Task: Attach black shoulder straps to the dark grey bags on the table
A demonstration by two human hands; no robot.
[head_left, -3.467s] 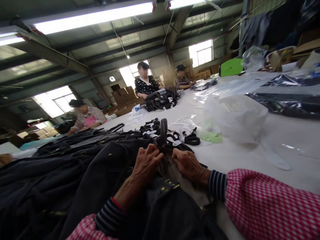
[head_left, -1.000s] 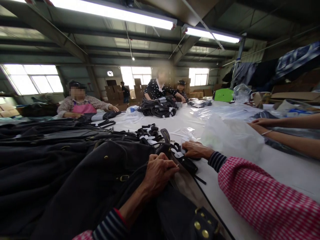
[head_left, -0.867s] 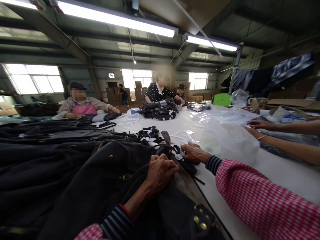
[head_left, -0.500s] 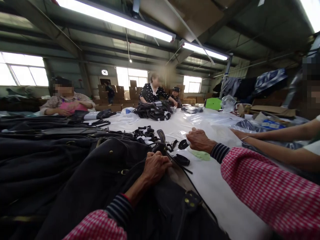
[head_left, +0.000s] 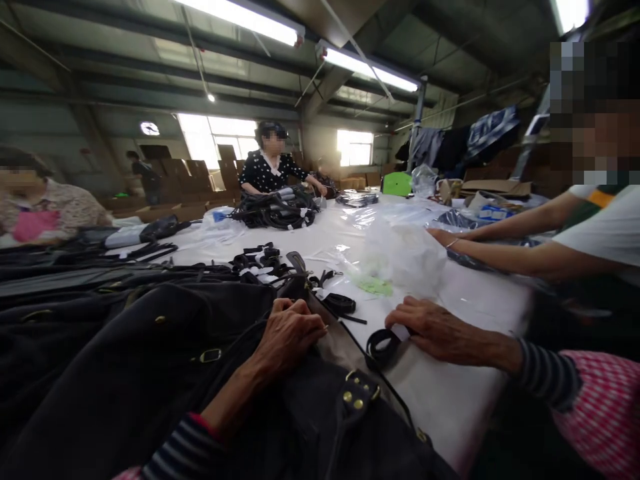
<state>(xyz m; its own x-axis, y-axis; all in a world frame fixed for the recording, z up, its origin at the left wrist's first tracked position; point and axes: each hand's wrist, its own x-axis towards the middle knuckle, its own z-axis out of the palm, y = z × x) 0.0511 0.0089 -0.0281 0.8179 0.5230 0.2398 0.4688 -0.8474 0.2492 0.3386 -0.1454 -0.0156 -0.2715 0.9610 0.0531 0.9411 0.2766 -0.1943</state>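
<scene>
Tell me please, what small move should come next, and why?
The right hand should probably bring its strap to the bag: it holds the strap coiled close beside, while the left hand grips the bag's edge, lining showing.

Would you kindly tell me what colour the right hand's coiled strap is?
The strap is black; see the head view.

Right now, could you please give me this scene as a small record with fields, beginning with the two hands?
Left hand: closed on the edge of a dark bag
Right hand: holding a coiled black strap with a white band
White tabletop: bearing translucent plastic, a light green piece and other straps
Brass-coloured fittings: on the dark bag
Co-worker at right: arms stretched toward the translucent plastic
</scene>
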